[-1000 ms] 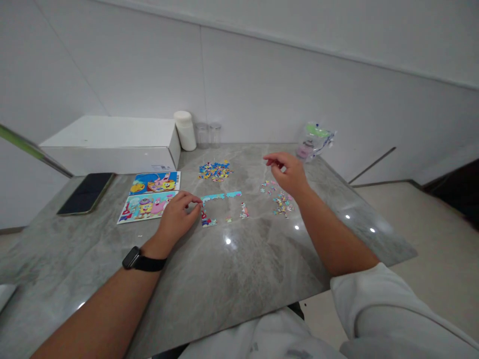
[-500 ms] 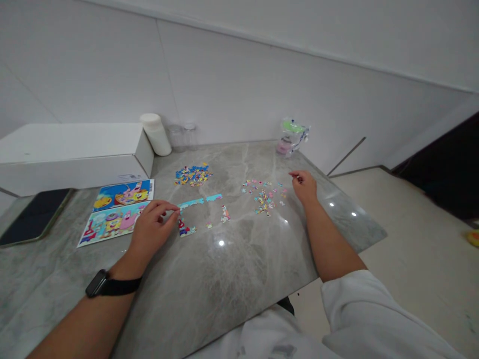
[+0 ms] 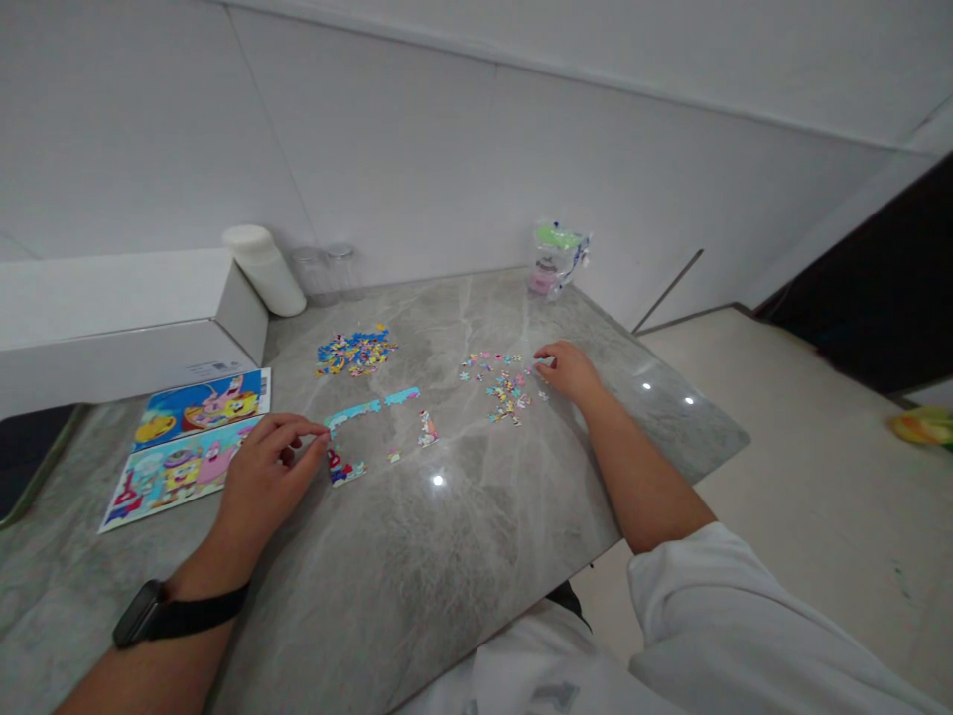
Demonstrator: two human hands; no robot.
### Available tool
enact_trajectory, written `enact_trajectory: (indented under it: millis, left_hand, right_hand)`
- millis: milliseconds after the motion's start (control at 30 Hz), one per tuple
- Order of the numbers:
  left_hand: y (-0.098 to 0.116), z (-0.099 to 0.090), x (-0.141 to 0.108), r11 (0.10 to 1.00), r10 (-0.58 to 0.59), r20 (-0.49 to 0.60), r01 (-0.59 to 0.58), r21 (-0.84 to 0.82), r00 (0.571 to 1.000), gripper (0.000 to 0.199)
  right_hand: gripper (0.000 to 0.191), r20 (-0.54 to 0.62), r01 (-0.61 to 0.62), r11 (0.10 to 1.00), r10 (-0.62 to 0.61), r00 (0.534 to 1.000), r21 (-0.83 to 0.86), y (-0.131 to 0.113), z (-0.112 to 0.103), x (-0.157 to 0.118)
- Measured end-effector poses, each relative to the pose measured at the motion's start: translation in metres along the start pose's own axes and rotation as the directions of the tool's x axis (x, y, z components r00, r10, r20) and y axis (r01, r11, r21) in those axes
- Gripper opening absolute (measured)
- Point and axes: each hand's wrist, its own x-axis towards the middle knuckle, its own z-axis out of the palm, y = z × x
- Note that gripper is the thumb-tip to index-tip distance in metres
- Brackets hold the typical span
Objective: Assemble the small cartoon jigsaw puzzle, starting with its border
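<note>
My left hand is at the left side of a partly joined jigsaw border, thumb and forefinger closed together at its edge; whatever is between them is hidden. The border has a light-blue top strip, a red-and-blue corner section, a small loose piece and a short right-hand section. At the right edge of a scattered heap of pastel puzzle pieces, my right hand has its fingertips closed around a small bluish puzzle piece.
Blue and yellow puzzle pieces form a second heap farther back. A cartoon picture sheet lies beside my left hand. Behind stand a white box, a white bottle and clear glasses. A plastic bag sits near the wall.
My right hand has moved left and inward to the edge of the pastel heap, its fingertips now at a piece. My left hand stays at the border's left side. The view has shifted right.
</note>
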Motion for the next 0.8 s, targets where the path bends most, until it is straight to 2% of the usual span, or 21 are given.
enact_trajectory:
  millis: [133, 233, 333, 467, 533, 633, 800]
  left_hand:
    - [0.000, -0.001, 0.000, 1.000, 0.002, 0.002, -0.002, 0.009, 1.000, 0.029]
    - [-0.001, -0.002, 0.000, 1.000, 0.005, 0.001, -0.005, 0.004, 1.000, 0.030]
    - [0.001, -0.003, -0.001, 1.000, 0.002, -0.006, -0.002, -0.001, 1.000, 0.030]
    - [0.003, -0.003, -0.001, 1.000, 0.007, -0.016, -0.008, -0.009, 1.000, 0.027]
    - [0.003, -0.002, -0.001, 1.000, 0.009, -0.011, -0.009, -0.005, 1.000, 0.026]
    - [0.000, -0.001, -0.001, 1.000, 0.002, 0.010, -0.002, 0.007, 1.000, 0.026]
    - [-0.003, 0.000, -0.002, 1.000, 0.014, 0.014, -0.014, 0.017, 1.000, 0.026]
  right_hand:
    - [0.020, 0.100, 0.009, 0.998, -0.003, 0.995, -0.060, -0.010, 0.008, -0.001]
    - [0.018, 0.108, -0.006, 0.996, 0.015, 0.994, -0.084, -0.014, 0.011, -0.001]
    - [0.018, 0.054, -0.050, 0.996, 0.054, 0.997, -0.079, -0.007, 0.006, 0.000]
    - [0.021, -0.106, -0.136, 0.990, 0.132, 0.986, -0.025, 0.016, -0.010, 0.002]
    - [0.022, -0.147, -0.148, 0.989, 0.145, 0.978, -0.004, 0.025, -0.015, 0.002]
    - [0.024, -0.093, -0.109, 0.994, 0.107, 0.990, -0.009, 0.023, -0.013, 0.001]
    - [0.023, 0.054, -0.009, 0.998, 0.013, 0.998, -0.061, 0.002, 0.004, 0.003]
